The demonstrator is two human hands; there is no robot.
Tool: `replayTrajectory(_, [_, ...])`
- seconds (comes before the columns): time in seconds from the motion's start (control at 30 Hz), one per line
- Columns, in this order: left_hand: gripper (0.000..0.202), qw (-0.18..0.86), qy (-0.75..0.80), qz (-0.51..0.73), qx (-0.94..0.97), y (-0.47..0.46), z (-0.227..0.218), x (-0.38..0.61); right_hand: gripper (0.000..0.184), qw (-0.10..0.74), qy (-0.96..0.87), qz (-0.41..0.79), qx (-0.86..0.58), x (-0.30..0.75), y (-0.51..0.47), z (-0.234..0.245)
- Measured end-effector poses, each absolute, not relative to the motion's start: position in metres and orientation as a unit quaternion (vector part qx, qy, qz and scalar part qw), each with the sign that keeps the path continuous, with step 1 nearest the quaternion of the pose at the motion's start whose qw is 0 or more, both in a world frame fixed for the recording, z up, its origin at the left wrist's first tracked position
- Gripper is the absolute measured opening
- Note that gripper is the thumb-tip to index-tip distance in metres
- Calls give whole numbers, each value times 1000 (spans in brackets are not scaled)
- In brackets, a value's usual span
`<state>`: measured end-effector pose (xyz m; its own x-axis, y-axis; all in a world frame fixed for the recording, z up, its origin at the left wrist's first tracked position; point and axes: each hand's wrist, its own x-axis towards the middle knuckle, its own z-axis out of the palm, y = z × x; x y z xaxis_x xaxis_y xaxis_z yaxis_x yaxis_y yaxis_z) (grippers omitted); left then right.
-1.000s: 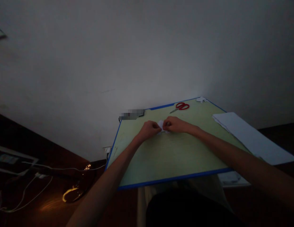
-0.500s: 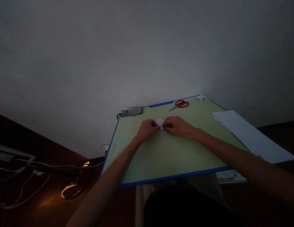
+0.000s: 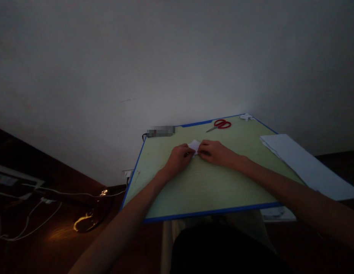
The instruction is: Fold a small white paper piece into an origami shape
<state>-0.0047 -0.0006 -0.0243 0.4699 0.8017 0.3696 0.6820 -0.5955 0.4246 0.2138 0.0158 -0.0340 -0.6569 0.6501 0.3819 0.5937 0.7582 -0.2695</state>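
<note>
A small piece of white folded paper [image 3: 194, 145] is pinched between my two hands, just above the pale green tabletop [image 3: 177, 194]. My left hand [image 3: 180, 158] grips its left edge with thumb and fingers closed. Opposite, my right hand [image 3: 213, 150] holds the right edge in a similar pinch. The paper's upper part shows between the hands; its exact folds are too small to make out. Beyond the right hand lie red-handled scissors [image 3: 221, 124], blades pointing left.
White paper sheets [image 3: 305, 163] overhang the table's right edge. Small white paper pieces [image 3: 246, 117] lie in the far right corner. A dark, blurred-out object [image 3: 161, 131] sits at the far left. The wall [image 3: 177, 68] rises behind; white cables [image 3: 80, 194] run over at left.
More of the white paper shows between my hands, which stay pinched on it with slightly shifted fingers. The whole view has shifted a little.
</note>
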Motion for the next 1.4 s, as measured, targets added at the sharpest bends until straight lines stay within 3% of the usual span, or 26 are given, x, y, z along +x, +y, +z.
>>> replayTrajectory(0.97, [23,115,431,265,855,0,-21,0,20,267,-893,90,-351,215,18,-37])
replayTrajectory(1.2, [30,53,416,219,881,-2,-24,-4,19,247,-906,101,-328,216,23,-33])
replayTrajectory(1.4, [42,-10,419,141,897,-6,-15,-12,32,211,-918,126,-312,224,27,-25])
